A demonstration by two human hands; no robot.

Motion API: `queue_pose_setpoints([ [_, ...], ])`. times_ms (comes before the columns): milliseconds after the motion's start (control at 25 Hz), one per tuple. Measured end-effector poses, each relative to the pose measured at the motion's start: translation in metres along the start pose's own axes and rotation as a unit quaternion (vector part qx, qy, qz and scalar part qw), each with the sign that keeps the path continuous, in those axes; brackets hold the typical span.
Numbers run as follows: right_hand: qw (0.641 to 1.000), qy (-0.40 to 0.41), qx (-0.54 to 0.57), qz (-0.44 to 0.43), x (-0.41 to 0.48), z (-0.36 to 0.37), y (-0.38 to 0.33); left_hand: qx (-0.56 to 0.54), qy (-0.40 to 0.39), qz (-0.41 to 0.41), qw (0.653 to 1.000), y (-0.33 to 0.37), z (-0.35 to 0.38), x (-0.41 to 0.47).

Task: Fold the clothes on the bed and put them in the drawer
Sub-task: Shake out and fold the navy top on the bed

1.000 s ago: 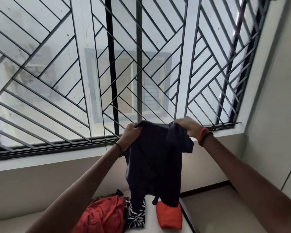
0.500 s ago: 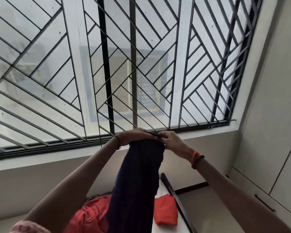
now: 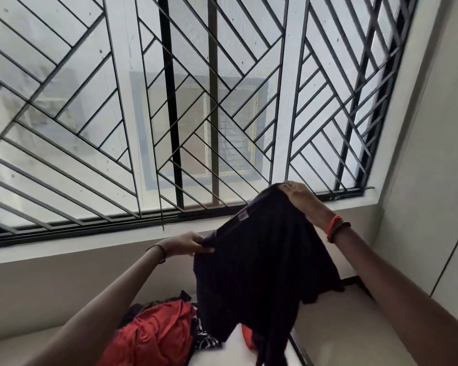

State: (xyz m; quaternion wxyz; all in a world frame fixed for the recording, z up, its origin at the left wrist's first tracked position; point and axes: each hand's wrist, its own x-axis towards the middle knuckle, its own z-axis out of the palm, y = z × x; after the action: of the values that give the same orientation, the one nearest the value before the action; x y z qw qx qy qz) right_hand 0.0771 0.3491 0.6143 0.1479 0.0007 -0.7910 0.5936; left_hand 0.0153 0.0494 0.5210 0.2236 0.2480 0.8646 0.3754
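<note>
While the left hand (image 3: 185,244) pinches the shirt (image 3: 262,273) low, the right hand (image 3: 300,200) grips its top. A red cloth (image 3: 156,336) lies near.

Bedroom in a home, by the look of it. Bed (image 3: 238,351) w/ a white cover sits under a big window (image 3: 77,101). Loose clothes are heaped on it: red garment (image 3: 156,336), black-&-white patterned cloth (image 3: 205,342), plus a dark garment (image 3: 262,273) held up above. Window has a black diagonal-bar security grille (image 3: 171,114) & a plain plastered sill (image 3: 64,250). Another bldg's window (image 3: 236,146) shows through the glass. Pale flat panels (image 3: 434,233) w/ thin seams on the right wall look like wardrobe doors.
</note>
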Motion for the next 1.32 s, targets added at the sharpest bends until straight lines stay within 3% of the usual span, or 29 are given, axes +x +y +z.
queue_pose_setpoints([
  [120,0.992,-0.063,-0.105,0.005,-0.005,-0.034,0.006,-0.110,0.125,0.041,0.985,-0.001,-0.010,-0.006],
  [240,0.970,-0.169,-0.173,0.023,-0.014,-0.058,0.010,-0.174,0.176,0.072,0.966,0.014,-0.018,-0.015],
  [440,0.982,-0.170,-0.077,-0.025,-0.021,-0.070,0.014,-0.229,0.054,0.053,0.970,0.048,-0.036,-0.034],
  [640,0.974,-0.205,0.089,0.041,-0.030,-0.078,0.005,-0.305,0.013,0.051,0.951,0.064,-0.051,-0.041],
  [760,0.980,-0.112,0.152,0.066,-0.023,-0.061,0.011,-0.376,0.035,0.065,0.924,0.069,-0.050,-0.031],
  [840,0.997,-0.010,0.053,0.059,-0.014,-0.039,0.023,-0.364,0.093,0.027,0.927,0.070,-0.041,-0.017],
  [960,0.994,0.088,-0.017,0.067,-0.004,-0.003,0.045,-0.396,0.141,-0.007,0.907,0.066,-0.018,0.003],
  [1160,0.989,0.106,-0.082,0.062,0.005,0.038,0.061,-0.442,0.153,-0.002,0.884,0.068,0.019,0.021],
  [1320,0.994,0.084,-0.056,0.038,0.001,0.057,0.051,-0.503,0.143,0.015,0.852,0.080,0.034,0.025],
])
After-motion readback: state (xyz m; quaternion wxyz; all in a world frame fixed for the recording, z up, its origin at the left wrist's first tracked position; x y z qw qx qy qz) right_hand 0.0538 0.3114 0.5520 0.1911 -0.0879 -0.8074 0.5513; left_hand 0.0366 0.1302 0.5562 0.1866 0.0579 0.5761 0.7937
